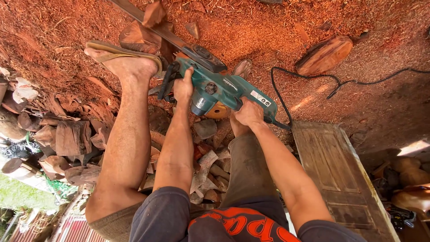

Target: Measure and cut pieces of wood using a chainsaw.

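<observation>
**Two hands on an electric chainsaw**

Both hands are closed on the teal chainsaw (219,87) — left hand (183,87) around the front handle, right hand (249,112) around the rear grip. It looks heavy and rigid, best held at those handles. Its bar runs up-left into a reddish wood block (143,38) — pinned by a sandalled foot (123,60).

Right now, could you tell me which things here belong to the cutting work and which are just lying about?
In use:
- teal electric chainsaw, left hand on its front handle, right hand on its rear grip
- wood block under the bar, braced by a sandalled foot
- black power cord

Lying about:
- wooden panel
- cut log
- pile of offcuts
</observation>
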